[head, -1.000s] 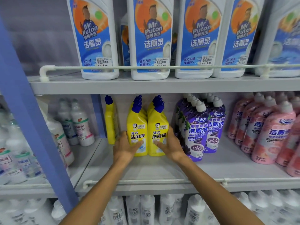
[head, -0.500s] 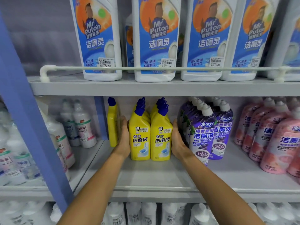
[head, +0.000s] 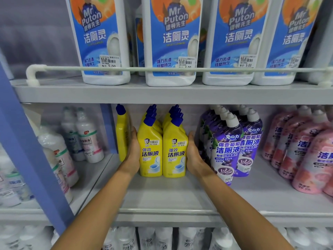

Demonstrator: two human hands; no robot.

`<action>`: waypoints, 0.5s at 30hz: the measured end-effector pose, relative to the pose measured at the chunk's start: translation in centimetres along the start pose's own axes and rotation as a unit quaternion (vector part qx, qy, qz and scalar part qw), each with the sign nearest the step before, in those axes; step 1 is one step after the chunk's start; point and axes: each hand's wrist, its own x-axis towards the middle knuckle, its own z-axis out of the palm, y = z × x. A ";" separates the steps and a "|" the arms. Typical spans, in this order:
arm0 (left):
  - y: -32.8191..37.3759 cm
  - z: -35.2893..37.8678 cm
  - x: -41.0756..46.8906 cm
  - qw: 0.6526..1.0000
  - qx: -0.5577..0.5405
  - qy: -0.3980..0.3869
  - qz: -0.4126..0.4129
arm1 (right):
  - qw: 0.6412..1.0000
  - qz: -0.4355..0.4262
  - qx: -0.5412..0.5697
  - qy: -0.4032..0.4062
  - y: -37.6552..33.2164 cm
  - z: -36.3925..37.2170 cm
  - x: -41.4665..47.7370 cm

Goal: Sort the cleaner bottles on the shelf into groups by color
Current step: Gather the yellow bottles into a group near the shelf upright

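- Both forearms come up from the bottom edge to the middle shelf (head: 162, 195), dead centre of the frame
- The left hand (head: 132, 154) lies flat against the left flank of the yellow bottles (head: 150, 156), fingers straight and pointing toward the back; its grip is open, pressing rather than wrapping
- The right hand (head: 193, 157) mirrors it on the right flank of the same block, palm on the plastic and fingers straight, so that grip is open too
- Between the two palms the yellow bottles stand upright in two rows running front to back, blue caps lined up, the two front ones touching side by side
- A lone yellow bottle (head: 121, 138) stands edge-on just left of the left hand; whether the back of the hand touches it, I cannot tell
- Right of centre, the purple bottles (head: 227, 150) stand in two rows with white caps, just beside the right hand
- Far right, the pink bottles (head: 306, 159) crowd up to the frame edge
- Across the top, big white jugs (head: 171, 42) with blue labels sit on the upper shelf behind a pale rail (head: 162, 69)
- At left a blue post (head: 27, 150) slants through the frame, with white bottles (head: 88, 141) in the bay behind it
- Along the bottom edge, pale bottles (head: 162, 239) show on the shelf below, blurred
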 end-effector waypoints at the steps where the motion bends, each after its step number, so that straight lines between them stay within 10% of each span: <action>1: 0.0 -0.2 0.1 1.000 -0.001 0.001 0.000 | 1.000 -0.003 0.004 -0.005 0.0 0.2 -0.1; 15: -3.2 -5.0 -2.9 0.955 0.246 -0.130 0.106 | 0.949 -0.199 -0.214 -0.120 2.3 -2.4 -2.7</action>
